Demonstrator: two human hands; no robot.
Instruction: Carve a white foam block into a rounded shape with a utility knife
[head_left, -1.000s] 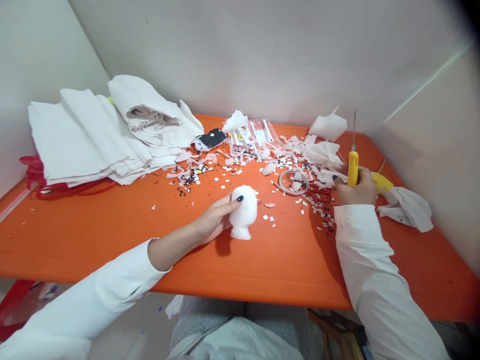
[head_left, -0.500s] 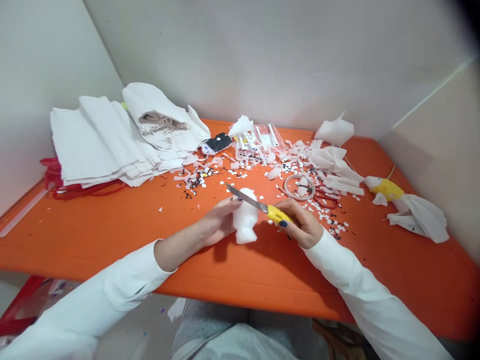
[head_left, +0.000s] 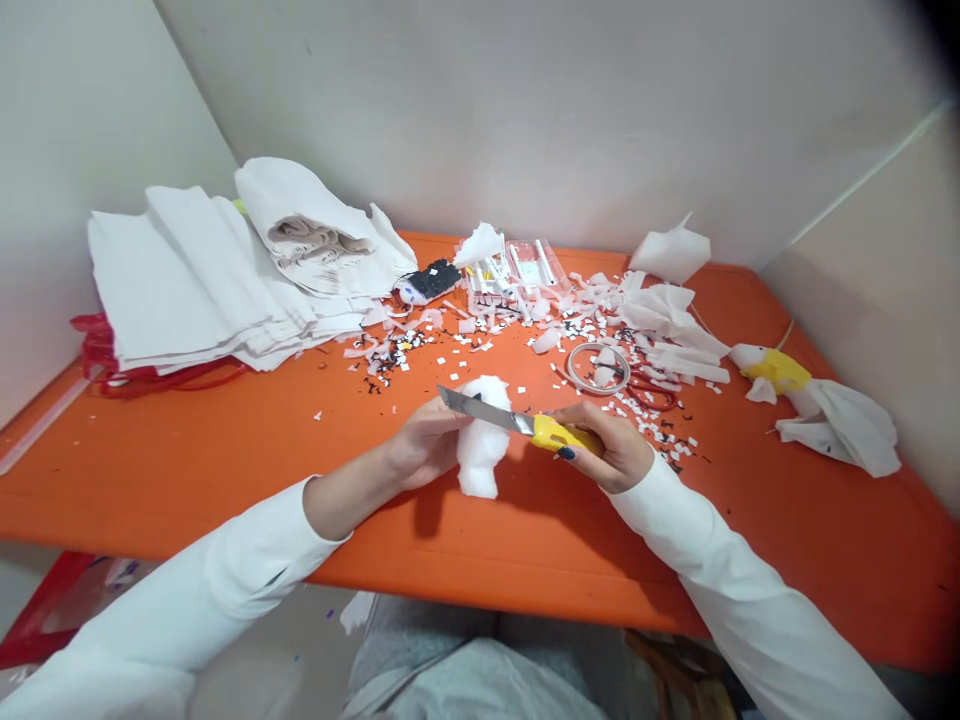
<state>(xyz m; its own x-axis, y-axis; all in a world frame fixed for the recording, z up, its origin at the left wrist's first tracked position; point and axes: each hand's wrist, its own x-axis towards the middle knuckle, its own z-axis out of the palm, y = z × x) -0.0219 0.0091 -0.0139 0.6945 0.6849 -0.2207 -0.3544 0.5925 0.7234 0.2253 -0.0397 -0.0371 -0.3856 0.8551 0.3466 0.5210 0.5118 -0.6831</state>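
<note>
My left hand (head_left: 427, 440) grips a white foam piece (head_left: 482, 455) with a carved, uneven outline, held upright just above the table's front part. My right hand (head_left: 611, 445) is closed round the yellow handle of a utility knife (head_left: 553, 432). The knife's long blade is out and points left, crossing in front of the foam's upper part near my left fingertips. Whether the edge touches the foam I cannot tell. Part of the left fingers is hidden behind the foam and blade.
On the orange table (head_left: 247, 470) lie stacked white sheets (head_left: 180, 290), marker pens in a clear case (head_left: 536, 268), and a roll of tape (head_left: 598, 369). Red-handled scissors (head_left: 652, 393) lie beside the tape among foam and paper scraps. A yellow-and-white figure (head_left: 780, 370) rests at right.
The foam piece and left hand have shifted slightly left. The knife has turned so its blade lies flatter and shows more broadly, its tip lower and further left.
</note>
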